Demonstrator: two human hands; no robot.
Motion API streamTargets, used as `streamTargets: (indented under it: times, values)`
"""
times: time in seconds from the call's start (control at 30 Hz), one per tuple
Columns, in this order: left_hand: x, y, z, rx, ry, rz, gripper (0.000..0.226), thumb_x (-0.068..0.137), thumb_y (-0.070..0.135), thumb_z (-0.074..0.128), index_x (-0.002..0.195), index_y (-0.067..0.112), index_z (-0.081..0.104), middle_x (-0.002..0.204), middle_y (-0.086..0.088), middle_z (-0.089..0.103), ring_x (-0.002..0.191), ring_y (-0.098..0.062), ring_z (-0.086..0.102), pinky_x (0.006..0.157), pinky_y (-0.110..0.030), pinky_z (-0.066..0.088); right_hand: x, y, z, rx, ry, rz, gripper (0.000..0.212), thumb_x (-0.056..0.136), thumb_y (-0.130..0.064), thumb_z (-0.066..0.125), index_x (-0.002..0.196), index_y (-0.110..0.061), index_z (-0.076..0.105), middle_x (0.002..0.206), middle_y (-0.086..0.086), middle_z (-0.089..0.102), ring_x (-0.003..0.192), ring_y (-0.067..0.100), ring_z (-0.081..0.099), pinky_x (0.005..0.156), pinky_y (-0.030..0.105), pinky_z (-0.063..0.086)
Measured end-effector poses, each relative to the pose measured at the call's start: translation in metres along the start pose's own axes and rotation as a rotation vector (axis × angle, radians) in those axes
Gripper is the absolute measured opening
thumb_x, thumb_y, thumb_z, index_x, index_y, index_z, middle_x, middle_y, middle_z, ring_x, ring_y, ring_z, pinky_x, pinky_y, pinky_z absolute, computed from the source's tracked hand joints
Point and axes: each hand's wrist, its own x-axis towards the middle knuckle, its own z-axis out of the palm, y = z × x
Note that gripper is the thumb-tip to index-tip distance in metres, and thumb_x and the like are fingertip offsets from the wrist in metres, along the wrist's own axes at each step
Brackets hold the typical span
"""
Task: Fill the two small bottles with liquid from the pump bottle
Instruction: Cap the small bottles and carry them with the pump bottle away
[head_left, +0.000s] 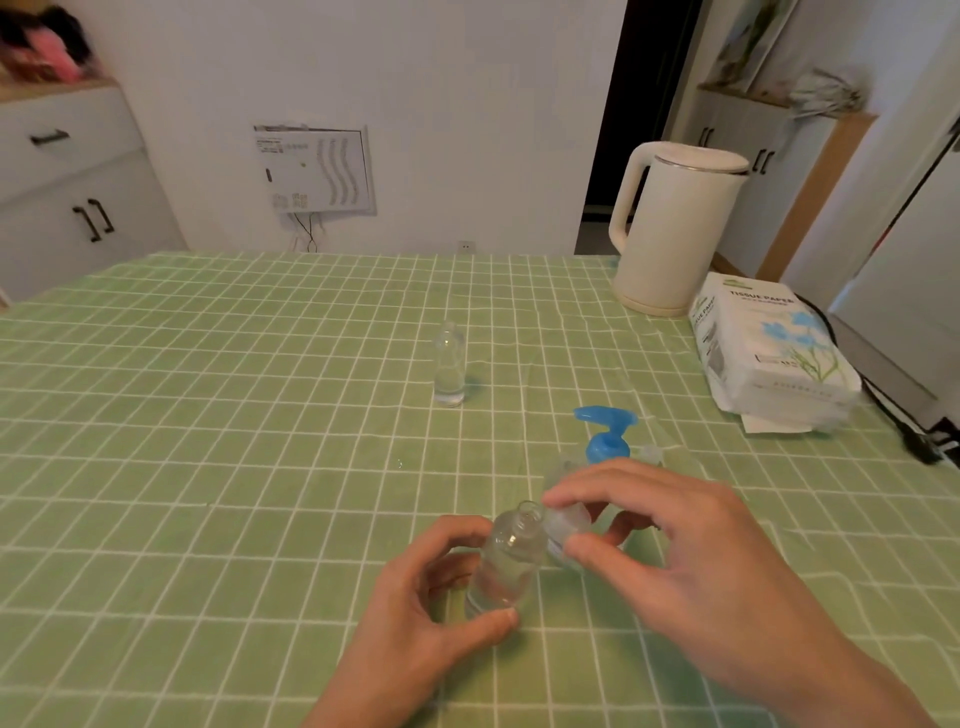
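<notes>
Gripping the small clear plastic bottle (506, 564) near the green checked tablecloth's (208, 467) front edge, the left hand (415, 618) is steadying it open-necked; the right hand (670, 551) is pinching a clear cap (563, 525) beside its mouth, with bare cloth lying open leftward.

A bench (208, 415) fills the lower two thirds of the frame, covered by a pale green cloth with a white grid. Near the centre a small clear bottle (450, 364) stands upright and uncapped, alone on the cloth. At the upper right a cream electric kettle (670, 228) sits at the far edge, and just beside it, nearer the right edge, lies a white pack of tissue paper (769, 348) printed with blue flowers. A black cable (904, 426) runs along the right edge past the pack. Right of centre a blue pump head (605, 431) rises from a clear bottle partly hidden behind a hand.
</notes>
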Motion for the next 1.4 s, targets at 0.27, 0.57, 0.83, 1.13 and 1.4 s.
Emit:
streamTargets:
  times: [0.27,0.57,0.83,1.13,1.4]
  values:
    - [0.002,0.0,0.0,0.054,-0.047,0.065,0.055,0.069,0.013,0.093,0.115,0.036,0.072,0.12,-0.001,0.076,0.109,-0.023,0.075,0.098,-0.027,0.056,0.006,-0.006,-0.005,-0.088,-0.092,-0.088,0.024,0.092,-0.023,0.076,0.112,-0.037,0.075,0.111,-0.028,0.069,0.107,-0.002,0.066,0.083,0.015,0.051]
    - [0.004,-0.005,0.0,0.007,-0.096,0.034,0.056,0.069,0.005,0.093,0.114,0.032,0.073,0.116,-0.01,0.078,0.107,-0.029,0.077,0.096,-0.038,0.06,0.016,-0.013,-0.015,-0.364,-0.258,-0.054,0.057,0.079,-0.09,0.039,0.107,-0.046,0.06,0.098,-0.027,0.062,0.092,-0.001,0.06,0.071,0.02,0.047]
    - [0.006,-0.005,-0.002,-0.09,-0.139,-0.03,0.051,0.069,0.01,0.096,0.111,0.03,0.074,0.115,-0.015,0.078,0.109,-0.031,0.076,0.093,-0.028,0.057,0.019,-0.016,-0.016,-0.317,-0.376,-0.081,0.034,0.097,-0.055,0.043,0.123,-0.043,0.062,0.116,-0.032,0.053,0.1,-0.003,0.058,0.083,0.025,0.052]
    - [0.006,0.001,0.0,-0.1,-0.143,-0.094,0.045,0.068,0.018,0.092,0.109,0.028,0.077,0.117,-0.007,0.079,0.11,-0.025,0.076,0.093,-0.024,0.057,0.018,-0.016,-0.021,-0.325,-0.318,-0.056,0.05,0.092,-0.07,0.039,0.138,-0.054,0.048,0.127,-0.035,0.054,0.103,-0.012,0.055,0.088,0.018,0.048]
    - [0.009,-0.008,-0.007,-0.088,-0.156,-0.135,0.055,0.064,0.008,0.093,0.115,0.007,0.073,0.118,-0.012,0.077,0.112,-0.03,0.074,0.092,-0.024,0.056,0.016,-0.013,-0.019,-0.334,-0.308,-0.052,0.055,0.089,-0.072,0.039,0.142,-0.059,0.036,0.123,-0.047,0.045,0.102,-0.015,0.052,0.087,0.015,0.046]
